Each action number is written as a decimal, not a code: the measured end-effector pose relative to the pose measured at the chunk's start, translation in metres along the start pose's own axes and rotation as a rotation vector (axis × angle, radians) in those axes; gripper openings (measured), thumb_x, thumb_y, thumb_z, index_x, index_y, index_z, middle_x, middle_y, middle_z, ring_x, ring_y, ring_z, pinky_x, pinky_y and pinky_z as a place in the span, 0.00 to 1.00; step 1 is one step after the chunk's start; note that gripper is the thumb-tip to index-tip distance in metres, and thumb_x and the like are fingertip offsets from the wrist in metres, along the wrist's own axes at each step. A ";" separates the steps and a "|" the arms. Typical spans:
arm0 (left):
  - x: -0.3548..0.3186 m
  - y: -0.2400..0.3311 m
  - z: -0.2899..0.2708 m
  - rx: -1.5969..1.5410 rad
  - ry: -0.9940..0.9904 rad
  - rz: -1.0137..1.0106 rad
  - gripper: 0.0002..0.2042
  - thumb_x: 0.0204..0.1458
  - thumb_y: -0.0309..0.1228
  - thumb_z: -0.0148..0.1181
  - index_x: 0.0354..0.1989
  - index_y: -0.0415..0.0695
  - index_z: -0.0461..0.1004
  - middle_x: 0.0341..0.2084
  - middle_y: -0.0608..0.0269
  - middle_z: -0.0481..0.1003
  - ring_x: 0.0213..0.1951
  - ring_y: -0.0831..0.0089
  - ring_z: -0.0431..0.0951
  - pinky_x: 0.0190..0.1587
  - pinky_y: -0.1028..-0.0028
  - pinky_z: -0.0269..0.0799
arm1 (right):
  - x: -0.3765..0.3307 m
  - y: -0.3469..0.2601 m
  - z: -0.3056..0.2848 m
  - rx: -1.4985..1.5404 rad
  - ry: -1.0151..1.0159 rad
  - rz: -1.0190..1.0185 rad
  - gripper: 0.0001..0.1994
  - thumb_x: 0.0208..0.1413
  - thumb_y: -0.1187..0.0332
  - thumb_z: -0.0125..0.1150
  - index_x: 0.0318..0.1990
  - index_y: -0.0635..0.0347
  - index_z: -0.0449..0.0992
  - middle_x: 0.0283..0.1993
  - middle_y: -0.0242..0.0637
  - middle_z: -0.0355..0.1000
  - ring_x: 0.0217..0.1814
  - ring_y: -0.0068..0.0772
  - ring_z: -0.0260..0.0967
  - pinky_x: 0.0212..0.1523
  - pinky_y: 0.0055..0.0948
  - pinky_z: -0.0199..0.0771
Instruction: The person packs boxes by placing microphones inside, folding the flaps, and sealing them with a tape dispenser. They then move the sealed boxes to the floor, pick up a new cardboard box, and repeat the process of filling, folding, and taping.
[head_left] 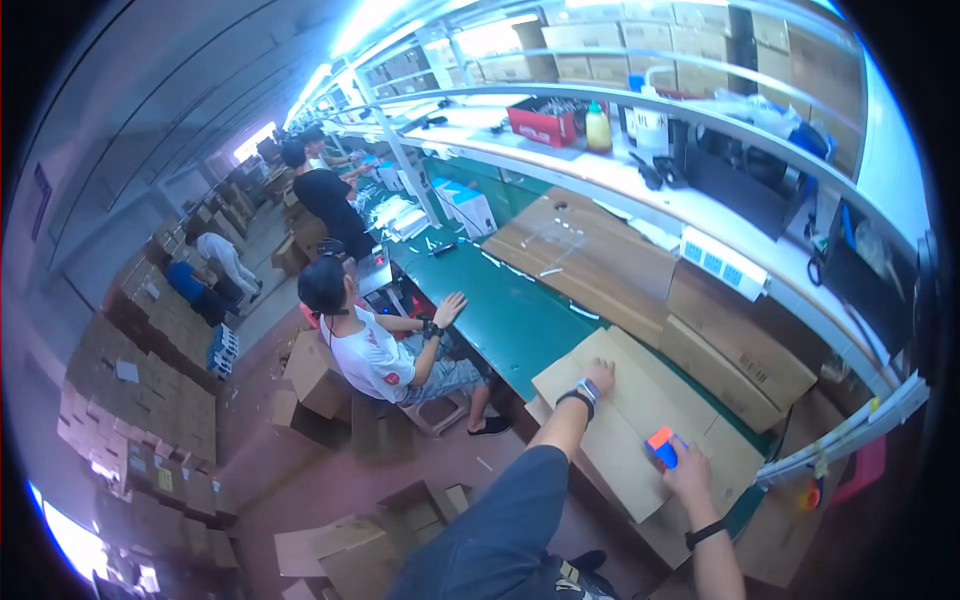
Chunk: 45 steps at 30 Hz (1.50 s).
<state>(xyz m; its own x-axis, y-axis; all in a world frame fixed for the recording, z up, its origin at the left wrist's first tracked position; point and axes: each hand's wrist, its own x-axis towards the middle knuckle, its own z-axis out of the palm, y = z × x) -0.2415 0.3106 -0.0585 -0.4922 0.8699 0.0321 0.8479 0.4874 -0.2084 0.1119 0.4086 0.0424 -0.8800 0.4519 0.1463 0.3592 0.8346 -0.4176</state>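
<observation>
Head | right hand (686, 472) clasping orange-blue tool (662, 449) | left hand (600, 376), fingers unclear, on cardboard (640, 412) | green tabletop (492, 312) beyond its edge

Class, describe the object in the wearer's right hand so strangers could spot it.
Find the green workbench, then the brown cardboard at its near end. Over that cardboard, the wearer's right hand holds a small orange and blue tool. Bright colours set it apart from the plain brown around it.

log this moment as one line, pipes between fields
left hand: resting on cardboard | right hand: holding orange-and-blue tool | cardboard: overhanging green bench
</observation>
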 end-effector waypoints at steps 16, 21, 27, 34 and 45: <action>-0.030 0.174 -0.031 -0.164 0.184 0.441 0.10 0.50 0.32 0.53 0.33 0.42 0.79 0.37 0.55 0.76 0.43 0.61 0.76 0.48 0.64 0.72 | -0.039 0.034 0.016 -0.027 0.112 0.159 0.27 0.40 0.67 0.67 0.54 0.47 0.74 0.44 0.47 0.73 0.45 0.55 0.73 0.48 0.47 0.75; -0.013 0.147 0.033 -0.382 -0.057 0.397 0.12 0.49 0.33 0.58 0.39 0.41 0.75 0.42 0.45 0.75 0.49 0.48 0.73 0.56 0.55 0.67 | -0.021 0.028 0.023 0.024 0.045 0.099 0.30 0.40 0.60 0.70 0.57 0.42 0.74 0.44 0.49 0.73 0.45 0.55 0.73 0.45 0.47 0.76; -0.004 0.153 -0.058 -0.209 -0.322 0.490 0.52 0.16 0.27 0.81 0.61 0.43 0.63 0.63 0.48 0.63 0.64 0.51 0.63 0.66 0.62 0.62 | 0.008 0.077 0.035 -0.034 -0.140 0.060 0.32 0.40 0.64 0.66 0.60 0.39 0.70 0.41 0.47 0.73 0.42 0.54 0.75 0.40 0.46 0.78; -0.011 0.170 -0.057 -0.254 -0.291 0.541 0.55 0.10 0.29 0.81 0.61 0.38 0.63 0.60 0.49 0.65 0.62 0.51 0.65 0.63 0.63 0.65 | -0.110 0.199 -0.049 0.005 -0.105 0.069 0.27 0.44 0.60 0.69 0.57 0.37 0.75 0.39 0.45 0.71 0.37 0.53 0.73 0.36 0.44 0.75; -0.016 0.176 -0.067 -0.180 -0.288 0.536 0.55 0.11 0.30 0.81 0.61 0.38 0.63 0.60 0.51 0.66 0.61 0.53 0.67 0.63 0.64 0.66 | -0.175 0.209 -0.034 0.026 -0.119 0.083 0.26 0.46 0.52 0.70 0.55 0.41 0.76 0.38 0.45 0.70 0.36 0.52 0.73 0.38 0.45 0.75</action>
<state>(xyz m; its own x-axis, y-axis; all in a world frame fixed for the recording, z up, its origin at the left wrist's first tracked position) -0.0716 0.3874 -0.0304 -0.0017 0.9537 -0.3009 0.9988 0.0162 0.0456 0.3519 0.5146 -0.0406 -0.8787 0.4774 0.0039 0.4254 0.7867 -0.4474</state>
